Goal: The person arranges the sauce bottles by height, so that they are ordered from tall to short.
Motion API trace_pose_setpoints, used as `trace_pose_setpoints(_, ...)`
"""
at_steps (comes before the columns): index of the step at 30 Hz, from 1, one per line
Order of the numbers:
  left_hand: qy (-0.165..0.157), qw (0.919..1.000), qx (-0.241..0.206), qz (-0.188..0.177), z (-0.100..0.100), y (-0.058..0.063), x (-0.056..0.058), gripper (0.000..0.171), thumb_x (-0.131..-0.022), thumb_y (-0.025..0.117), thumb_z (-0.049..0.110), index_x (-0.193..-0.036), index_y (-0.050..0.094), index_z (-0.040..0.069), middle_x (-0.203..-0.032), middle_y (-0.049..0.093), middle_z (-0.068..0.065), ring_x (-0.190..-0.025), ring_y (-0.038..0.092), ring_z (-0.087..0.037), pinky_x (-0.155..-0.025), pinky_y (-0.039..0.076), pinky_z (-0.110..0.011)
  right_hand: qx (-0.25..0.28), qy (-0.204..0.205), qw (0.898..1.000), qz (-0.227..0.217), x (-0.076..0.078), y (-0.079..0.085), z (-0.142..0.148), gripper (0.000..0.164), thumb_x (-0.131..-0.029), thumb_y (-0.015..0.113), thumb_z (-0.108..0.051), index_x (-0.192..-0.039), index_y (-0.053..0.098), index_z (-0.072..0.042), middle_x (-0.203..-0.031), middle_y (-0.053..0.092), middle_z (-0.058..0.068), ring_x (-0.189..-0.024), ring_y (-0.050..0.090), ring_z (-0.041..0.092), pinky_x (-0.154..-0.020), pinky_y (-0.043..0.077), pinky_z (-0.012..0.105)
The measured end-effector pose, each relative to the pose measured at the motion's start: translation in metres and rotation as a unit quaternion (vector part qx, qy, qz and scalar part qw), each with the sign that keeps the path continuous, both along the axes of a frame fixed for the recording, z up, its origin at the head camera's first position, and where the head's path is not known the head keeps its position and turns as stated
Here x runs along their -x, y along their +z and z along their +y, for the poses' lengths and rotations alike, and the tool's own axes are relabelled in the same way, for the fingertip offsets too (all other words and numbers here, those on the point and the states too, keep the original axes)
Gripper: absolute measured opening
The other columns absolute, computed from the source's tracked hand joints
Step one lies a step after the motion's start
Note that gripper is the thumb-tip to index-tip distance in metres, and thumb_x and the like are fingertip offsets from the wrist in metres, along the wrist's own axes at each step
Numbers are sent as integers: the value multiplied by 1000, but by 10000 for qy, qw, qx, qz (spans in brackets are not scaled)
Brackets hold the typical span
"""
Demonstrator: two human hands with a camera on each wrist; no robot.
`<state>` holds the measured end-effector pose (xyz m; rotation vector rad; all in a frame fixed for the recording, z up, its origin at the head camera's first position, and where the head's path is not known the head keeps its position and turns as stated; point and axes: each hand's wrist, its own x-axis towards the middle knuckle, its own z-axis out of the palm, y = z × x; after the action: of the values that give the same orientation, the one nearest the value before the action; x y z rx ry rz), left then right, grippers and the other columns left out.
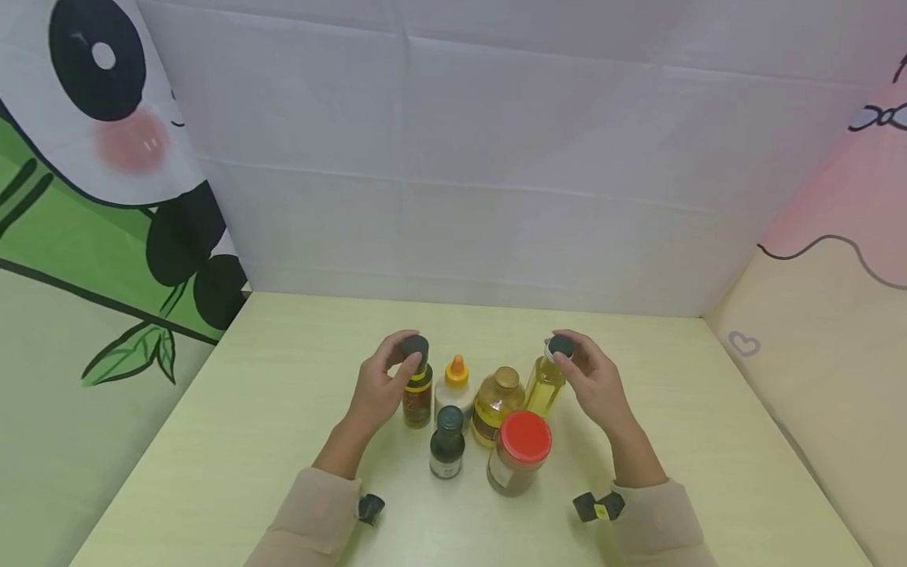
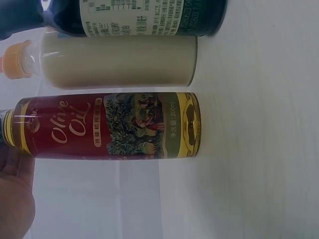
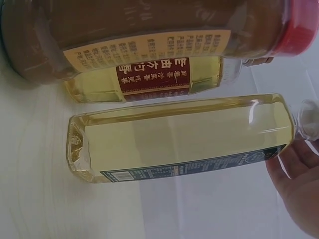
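- Red-lidded jar (image 1: 520,455): nearest, between both grips.
- Left hand (image 1: 379,384): pinches olive oil bottle (image 1: 417,402), body directly beneath; sideways pull might tip it.
- Right hand (image 1: 597,386): pinches clear oil bottle (image 1: 544,387), body below; inward swing might knock amber bottle (image 1: 496,403).

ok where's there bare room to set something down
The table is bare left of the left hand, right of the right hand, and behind the bottles toward the pale backdrop. Between the hands it's crowded with bottles and the red-lidded jar.

Beige sleeves (image 1: 305,524) and bare hands (image 1: 379,384)
Small black block (image 1: 371,509) at the left cuff (image 1: 336,490); two-part black piece (image 1: 585,507) with yellow patch (image 1: 601,511) at the right cuff (image 1: 646,502).
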<state>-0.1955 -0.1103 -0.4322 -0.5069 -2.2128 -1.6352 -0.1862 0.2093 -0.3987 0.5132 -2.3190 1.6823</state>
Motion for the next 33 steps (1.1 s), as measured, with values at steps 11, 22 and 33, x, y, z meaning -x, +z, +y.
trace_pose_setpoints(11, 85, 9994, -44, 331, 3, -5, 2, 32, -96, 60, 11, -126, 56, 4, -115, 65, -21, -102, 64, -38, -86, 49, -59, 382, -73, 9992, 11, 1, -8, -4, 34, -97, 58, -3, -129, 51, 8, -117, 62, 26, -107, 60, 10, -90, 47, 20)
trace_pose_setpoints(22, 158, 9978, -123, 626, 4, -7, 6, 31, -94, 60, 8, -125, 58, 5, -111, 67, -19, -96, 66, -37, -84, 50, -58, 287, -10, 9995, 117, 4, -13, -5, 33, -99, 55, -3, -130, 49, 7, -117, 63, 25, -110, 58, 3, -95, 42, 19)
trace_pose_setpoints(33, 122, 9981, -317, 517, 7, -2, 4, 31, -91, 60, 2, -121, 57, -1, -108, 66, -23, -95, 65, -40, -85, 49, -58, 323, 0, 9994, 159, 1, -13, -8, 32, -99, 53, 0, -129, 48, 7, -115, 61, 27, -109, 57, 2, -95, 43, 18)
